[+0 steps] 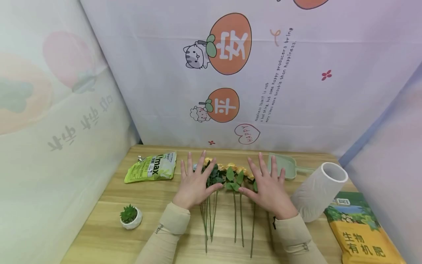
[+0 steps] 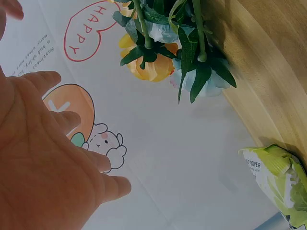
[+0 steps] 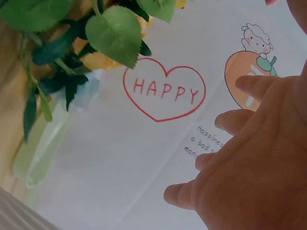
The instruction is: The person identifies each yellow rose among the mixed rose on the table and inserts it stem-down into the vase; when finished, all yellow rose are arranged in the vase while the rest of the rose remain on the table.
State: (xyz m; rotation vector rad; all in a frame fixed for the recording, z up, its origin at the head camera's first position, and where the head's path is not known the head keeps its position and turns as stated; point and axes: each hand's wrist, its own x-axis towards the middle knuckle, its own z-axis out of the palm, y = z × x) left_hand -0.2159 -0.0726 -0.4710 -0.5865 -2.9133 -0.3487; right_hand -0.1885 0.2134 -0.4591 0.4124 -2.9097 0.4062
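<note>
Both hands are spread with fingers straight, held above the flowers and holding nothing. My left hand [image 1: 195, 186] is over the left part of the bunch, and in the left wrist view its palm [image 2: 43, 163] shows. My right hand [image 1: 270, 189] is over the right part, beside the white vase [image 1: 318, 194]. Beneath them lie several long-stemmed artificial-looking flowers [image 1: 232, 168], yellow and pale blue with green leaves, stems toward me. In the left wrist view a yellow bloom [image 2: 152, 64] sits near a pale blue one [image 2: 206, 81]. The hands partly hide the blooms.
A green pouch [image 1: 153, 168] lies at the back left, and a small potted succulent [image 1: 130, 216] stands nearer on the left. At the back right is a pale green dustpan-like scoop [image 1: 284, 165]. A yellow and green fertilizer bag [image 1: 362, 231] lies right. White printed cloth [image 1: 165, 91] surrounds the wooden table [image 1: 105, 220].
</note>
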